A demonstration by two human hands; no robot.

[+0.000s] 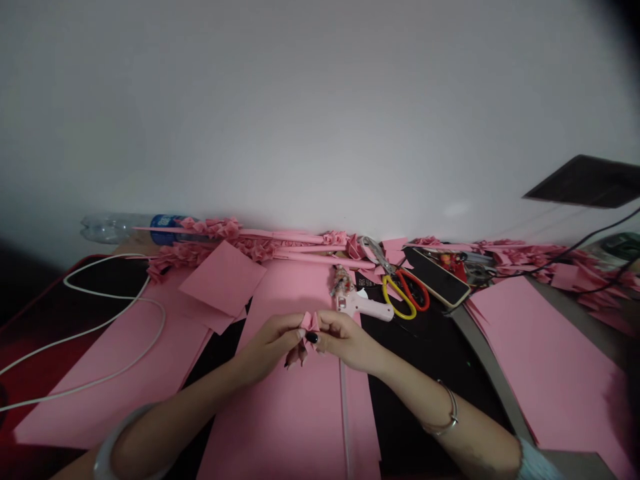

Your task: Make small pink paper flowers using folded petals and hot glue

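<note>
Between my two hands is a small folded piece of pink paper (311,323), pinched by the fingertips of both. My left hand (277,340) is closed on its left side, thumb on top. My right hand (345,340) grips it from the right, with a dark-nailed thumb across the front. The exact folds are partly hidden by the fingers. Below the hands lies a long pink paper sheet (280,413). Just beyond my right hand rests a white glue gun (367,307).
Scissors with red and yellow handles (407,293) and a phone (443,280) lie at right. Square pink papers (225,277) sit at left, near a white cable (115,301). A plastic bottle (113,228) and pink paper flowers (210,253) line the wall. More pink sheets (545,360) lie right.
</note>
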